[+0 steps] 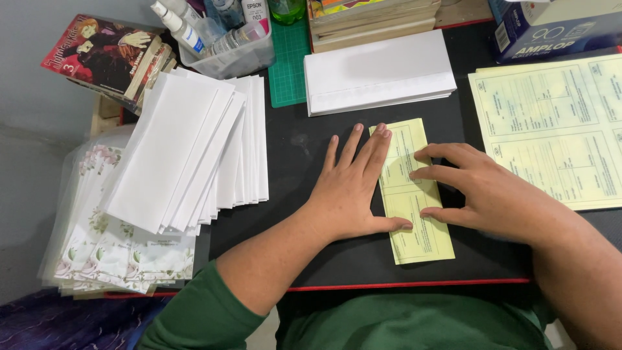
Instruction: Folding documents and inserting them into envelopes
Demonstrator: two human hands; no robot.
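Left hand [353, 188], fingers flat and slightly spread, pressed the left edge of a folded yellow form [413, 194] near the front edge of the black desk mat [311, 139]. Right hand [483, 188], fingers apart, touched its right edge. White envelopes [194, 149] lay fanned at the left edge.

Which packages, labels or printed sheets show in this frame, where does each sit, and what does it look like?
Blue-and-white cardboard box: top right corner, rectangular.
Small plastic bottles with white labels: top left, in a clear tub.
Red-and-black illustrated book: far left, tilted.
Pale yellow printed form sheet: right, flat, boxed sections.
Folded pale yellow form: centre, narrow strip under left hand and right hand.
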